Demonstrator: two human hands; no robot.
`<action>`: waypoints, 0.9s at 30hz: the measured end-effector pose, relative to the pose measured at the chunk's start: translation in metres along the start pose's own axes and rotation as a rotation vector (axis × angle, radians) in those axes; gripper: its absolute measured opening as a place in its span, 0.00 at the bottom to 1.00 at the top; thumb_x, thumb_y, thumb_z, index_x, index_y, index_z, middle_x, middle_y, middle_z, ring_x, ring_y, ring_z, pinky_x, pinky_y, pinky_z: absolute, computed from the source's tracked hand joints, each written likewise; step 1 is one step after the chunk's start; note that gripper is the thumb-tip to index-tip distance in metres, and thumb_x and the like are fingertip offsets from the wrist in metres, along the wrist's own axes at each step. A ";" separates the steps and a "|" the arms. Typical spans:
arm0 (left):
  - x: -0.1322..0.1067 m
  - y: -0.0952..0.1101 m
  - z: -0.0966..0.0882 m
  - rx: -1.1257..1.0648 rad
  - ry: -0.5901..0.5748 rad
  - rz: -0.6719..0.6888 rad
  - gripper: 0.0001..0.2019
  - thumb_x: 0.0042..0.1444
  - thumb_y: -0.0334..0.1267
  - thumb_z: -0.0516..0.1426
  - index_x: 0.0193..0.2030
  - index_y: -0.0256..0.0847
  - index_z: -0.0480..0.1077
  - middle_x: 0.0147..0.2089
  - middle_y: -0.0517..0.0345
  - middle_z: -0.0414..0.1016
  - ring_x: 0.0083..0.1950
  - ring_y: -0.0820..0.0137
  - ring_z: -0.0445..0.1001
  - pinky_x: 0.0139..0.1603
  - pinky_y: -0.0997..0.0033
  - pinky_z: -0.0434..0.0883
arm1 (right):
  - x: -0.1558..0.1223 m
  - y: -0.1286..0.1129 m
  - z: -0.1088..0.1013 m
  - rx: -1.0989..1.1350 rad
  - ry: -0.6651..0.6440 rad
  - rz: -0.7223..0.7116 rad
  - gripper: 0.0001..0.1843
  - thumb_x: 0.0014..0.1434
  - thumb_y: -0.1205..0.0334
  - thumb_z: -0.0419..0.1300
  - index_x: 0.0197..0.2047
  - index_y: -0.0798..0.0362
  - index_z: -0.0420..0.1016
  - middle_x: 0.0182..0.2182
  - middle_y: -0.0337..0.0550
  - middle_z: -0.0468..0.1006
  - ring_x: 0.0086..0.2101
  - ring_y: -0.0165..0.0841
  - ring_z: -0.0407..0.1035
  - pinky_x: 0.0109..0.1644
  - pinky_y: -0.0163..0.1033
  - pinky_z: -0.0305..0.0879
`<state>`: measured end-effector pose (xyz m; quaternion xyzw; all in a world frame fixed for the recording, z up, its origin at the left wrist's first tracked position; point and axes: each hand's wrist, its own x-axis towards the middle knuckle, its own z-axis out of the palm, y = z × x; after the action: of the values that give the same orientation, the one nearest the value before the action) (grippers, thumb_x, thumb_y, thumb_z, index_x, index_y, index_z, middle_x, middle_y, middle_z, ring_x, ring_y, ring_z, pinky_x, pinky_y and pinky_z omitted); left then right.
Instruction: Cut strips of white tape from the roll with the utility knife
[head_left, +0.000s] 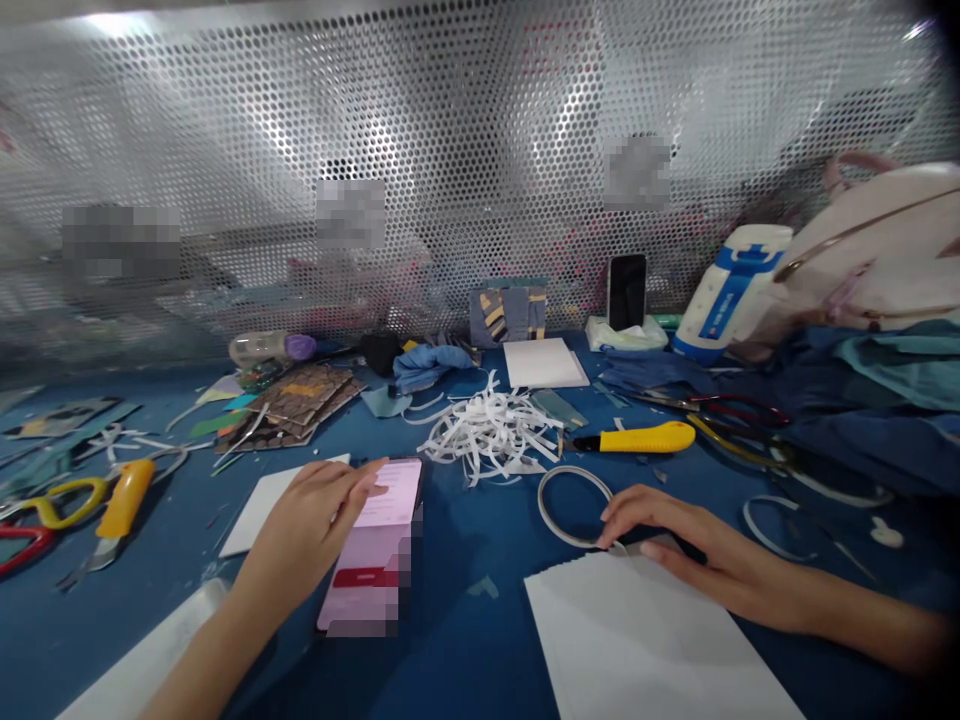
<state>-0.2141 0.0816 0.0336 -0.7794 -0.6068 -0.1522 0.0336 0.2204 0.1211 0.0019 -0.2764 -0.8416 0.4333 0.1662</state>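
Note:
My left hand (307,530) lies on the left edge of a lit phone (375,545) flat on the blue table, with the thumb touching its pink screen near the top. My right hand (679,545) rests palm down, fingers loosely stretched, on the top edge of a white sheet of paper (645,640). Its fingertips touch a thin white tape ring (574,505). Neither hand grips anything.
A pile of white paper strips (487,430), a yellow utility knife (637,438), a second yellow knife (120,505), scissors (45,505), white cards, a propped phone (626,290), a white-blue bottle (727,295), bags and cloth at right. A perforated metal screen (480,150) closes the back.

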 end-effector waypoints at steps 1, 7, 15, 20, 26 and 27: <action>0.000 0.000 0.001 0.003 -0.003 0.004 0.26 0.71 0.49 0.40 0.53 0.45 0.78 0.44 0.54 0.82 0.45 0.59 0.78 0.49 0.58 0.71 | 0.000 0.000 0.000 0.001 0.002 0.001 0.15 0.72 0.59 0.48 0.57 0.44 0.69 0.55 0.48 0.69 0.59 0.40 0.62 0.63 0.49 0.58; -0.001 -0.002 0.008 0.031 0.014 0.010 0.25 0.71 0.49 0.41 0.61 0.41 0.72 0.47 0.52 0.81 0.48 0.57 0.76 0.52 0.56 0.70 | 0.000 -0.001 0.001 -0.002 0.003 0.000 0.15 0.72 0.59 0.48 0.57 0.45 0.70 0.55 0.49 0.69 0.59 0.41 0.62 0.63 0.49 0.58; -0.002 -0.004 0.006 -0.008 0.019 -0.004 0.25 0.71 0.48 0.42 0.62 0.41 0.71 0.46 0.51 0.80 0.48 0.57 0.74 0.52 0.55 0.68 | -0.002 0.001 0.000 -0.017 0.007 0.006 0.15 0.73 0.59 0.48 0.57 0.42 0.69 0.55 0.47 0.69 0.60 0.40 0.61 0.64 0.49 0.57; -0.001 -0.003 0.003 -0.039 -0.026 -0.029 0.25 0.71 0.48 0.41 0.62 0.41 0.71 0.40 0.53 0.80 0.43 0.58 0.74 0.48 0.57 0.68 | -0.002 0.000 0.000 -0.005 0.009 -0.001 0.14 0.72 0.60 0.48 0.57 0.43 0.69 0.55 0.47 0.69 0.59 0.39 0.62 0.63 0.46 0.59; -0.001 -0.004 0.007 -0.041 -0.010 -0.011 0.25 0.71 0.49 0.43 0.61 0.40 0.72 0.43 0.53 0.81 0.45 0.58 0.74 0.50 0.56 0.68 | -0.002 0.001 0.000 -0.005 0.008 -0.013 0.15 0.72 0.60 0.48 0.57 0.43 0.69 0.55 0.47 0.70 0.59 0.39 0.62 0.63 0.47 0.59; -0.001 -0.004 0.007 -0.041 -0.004 -0.006 0.24 0.71 0.48 0.43 0.61 0.41 0.72 0.43 0.53 0.81 0.45 0.58 0.74 0.50 0.56 0.68 | -0.002 0.001 0.000 -0.007 0.008 -0.014 0.15 0.72 0.60 0.48 0.57 0.44 0.69 0.55 0.47 0.70 0.59 0.39 0.62 0.63 0.48 0.59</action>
<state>-0.2165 0.0840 0.0259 -0.7784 -0.6060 -0.1633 0.0161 0.2218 0.1201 0.0011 -0.2729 -0.8442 0.4282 0.1717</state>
